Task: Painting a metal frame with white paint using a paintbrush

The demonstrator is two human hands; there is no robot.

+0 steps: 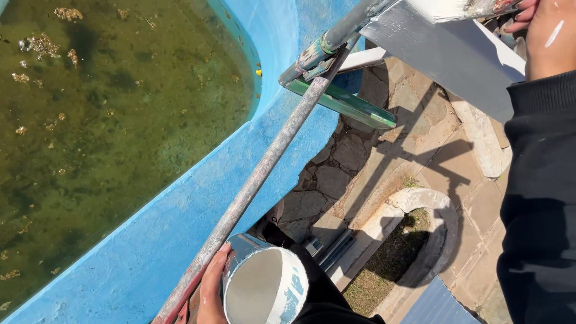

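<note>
Paint can held above a pool
Left hand (211, 291) grips a can (264, 285) of white paint; right hand (543, 30) closes on a brush handle (480, 7).

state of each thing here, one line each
paint can: open, white paint inside, held upright
left hand: wrapped round the can's side
right hand: paint-smeared, on a white-coated tool, grip unclear
long pole: slanted, paint-spattered
pool: blue wall, filled with murky green water
</note>
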